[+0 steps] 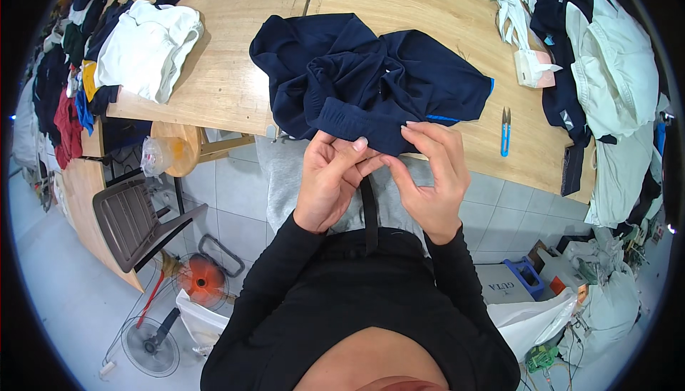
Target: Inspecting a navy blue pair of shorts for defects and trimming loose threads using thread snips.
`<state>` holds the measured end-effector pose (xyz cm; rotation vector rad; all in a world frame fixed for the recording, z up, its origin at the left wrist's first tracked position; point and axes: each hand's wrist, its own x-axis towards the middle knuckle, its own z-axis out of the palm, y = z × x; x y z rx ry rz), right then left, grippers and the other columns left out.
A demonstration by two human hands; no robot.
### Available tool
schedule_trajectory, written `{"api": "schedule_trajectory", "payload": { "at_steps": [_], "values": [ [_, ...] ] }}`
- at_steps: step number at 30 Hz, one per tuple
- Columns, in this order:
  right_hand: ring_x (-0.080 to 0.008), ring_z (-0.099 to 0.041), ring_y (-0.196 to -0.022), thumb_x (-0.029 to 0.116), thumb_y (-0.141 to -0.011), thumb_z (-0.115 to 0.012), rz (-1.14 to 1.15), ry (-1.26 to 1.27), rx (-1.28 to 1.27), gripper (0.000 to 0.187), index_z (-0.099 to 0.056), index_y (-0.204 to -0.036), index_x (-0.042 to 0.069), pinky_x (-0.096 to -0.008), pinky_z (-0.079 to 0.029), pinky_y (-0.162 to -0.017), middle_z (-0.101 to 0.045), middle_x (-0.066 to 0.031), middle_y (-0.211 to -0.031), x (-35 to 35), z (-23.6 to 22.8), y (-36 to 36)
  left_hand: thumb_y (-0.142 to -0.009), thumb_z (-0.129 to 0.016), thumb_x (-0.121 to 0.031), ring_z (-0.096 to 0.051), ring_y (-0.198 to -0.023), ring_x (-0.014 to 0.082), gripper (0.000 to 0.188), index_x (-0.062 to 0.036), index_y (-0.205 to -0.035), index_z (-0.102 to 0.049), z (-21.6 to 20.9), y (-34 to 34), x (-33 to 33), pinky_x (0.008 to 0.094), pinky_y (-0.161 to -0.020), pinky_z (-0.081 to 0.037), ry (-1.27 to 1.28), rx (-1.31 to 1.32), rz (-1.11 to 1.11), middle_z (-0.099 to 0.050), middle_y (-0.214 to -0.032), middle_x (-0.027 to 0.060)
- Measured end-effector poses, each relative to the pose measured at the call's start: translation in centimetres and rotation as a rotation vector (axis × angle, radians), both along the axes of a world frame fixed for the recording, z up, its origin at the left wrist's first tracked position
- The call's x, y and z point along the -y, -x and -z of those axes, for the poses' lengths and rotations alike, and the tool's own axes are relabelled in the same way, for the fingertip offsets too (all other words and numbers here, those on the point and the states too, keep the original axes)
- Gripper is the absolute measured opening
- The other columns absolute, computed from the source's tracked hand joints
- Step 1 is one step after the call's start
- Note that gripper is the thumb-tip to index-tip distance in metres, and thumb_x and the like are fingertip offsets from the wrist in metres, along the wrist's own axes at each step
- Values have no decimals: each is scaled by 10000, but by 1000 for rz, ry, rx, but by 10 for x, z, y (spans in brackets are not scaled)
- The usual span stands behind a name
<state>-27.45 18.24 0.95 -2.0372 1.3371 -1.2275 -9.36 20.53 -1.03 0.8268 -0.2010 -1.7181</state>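
A pair of navy shorts (pixel 371 77) lies bunched on the wooden table in front of me, with bright blue showing at a leg edge. Its gathered elastic waistband (pixel 349 121) hangs toward me at the table's near edge. My left hand (pixel 332 177) is closed on the waistband, thumb on top and fingers curled beneath. My right hand (pixel 437 177) grips the same band farther right, its fingertips on the cloth and its thumb near the left fingers. Thread snips (pixel 505 133) with blue handles lie on the table to the right.
White folded garments (pixel 153 45) sit at the table's left. A small box (pixel 534 68), white strips (pixel 508 9) and piled pale clothes (pixel 617 63) occupy the right side. A stool (pixel 178 150), a brown chair (pixel 128 220) and a fan (pixel 151 341) stand on the floor to the left.
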Motion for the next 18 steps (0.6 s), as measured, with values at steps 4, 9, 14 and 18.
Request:
{"api": "schedule_trajectory", "payload": {
  "at_steps": [4, 9, 14, 18],
  "values": [
    [-322, -711, -1051, -23, -828, -840, 4, 1, -57, 335, -763, -1149, 27, -429, -549, -976, -754, -108, -1130, 5, 5, -1, -1086, -625, -59, -755, -1175, 300, 270, 17, -1344, -597, -17, 12, 2, 458, -1064, -612, 35, 85, -48, -726, -1259, 191],
    [-288, -720, -934, 20, -987, -702, 61, -253, 110, 102, -739, -1082, 16, -465, -496, -1092, -763, -89, -946, 4, 7, 11, -1070, -636, -34, -744, -937, 191, 119, 23, -1006, -718, -1, -22, -2, 293, -837, -559, 264, 781, -59, -750, -1092, 157],
    [-195, -667, -875, 92, -1076, -607, -187, -478, 187, 124, -714, -1084, 30, -447, -430, -1128, -739, -63, -940, 12, -10, 31, -965, -735, -75, -534, -1434, 374, 404, -35, -1367, -716, -36, -16, 35, 473, -1244, -364, 734, 1210, 107, -627, -1513, 176],
    [-73, -579, -859, 8, -1085, -579, -212, -698, 626, 160, -594, -1243, 28, -273, -462, -873, -667, -29, -985, 8, -26, 24, -1013, -714, -95, -685, -1145, 301, 188, -29, -1187, -743, -25, -15, 41, 421, -1141, -444, 765, 1167, 337, -760, -1189, 104]
  ]
}}
